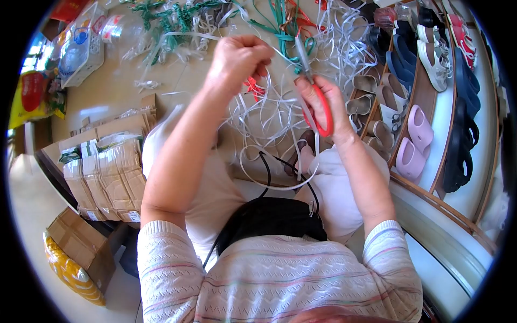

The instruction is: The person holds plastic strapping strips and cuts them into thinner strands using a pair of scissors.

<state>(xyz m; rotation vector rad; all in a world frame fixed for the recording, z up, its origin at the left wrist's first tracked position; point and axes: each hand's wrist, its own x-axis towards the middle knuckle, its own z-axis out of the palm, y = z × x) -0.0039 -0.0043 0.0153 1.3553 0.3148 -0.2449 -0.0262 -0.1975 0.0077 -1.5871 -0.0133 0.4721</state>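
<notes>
My left hand [240,60] is closed in a pinch on a white plastic strap [280,54] that runs across toward the right hand. In my right hand [323,102] is a pair of scissors [326,116] with red handles, its metal blades pointing away from me. The strap also passes near the right hand and hangs down in a wide loop over my lap. A tangle of white straps [258,116] lies on the floor below both hands, with a red scrap [253,89] among them.
Green straps [274,24] and more white straps [350,43] lie on the floor ahead. Shoes such as pink clogs [412,156] fill a rack on the right. Flattened cardboard [107,172] stands to the left, near a box [81,239]. A black bag [269,218] rests on my lap.
</notes>
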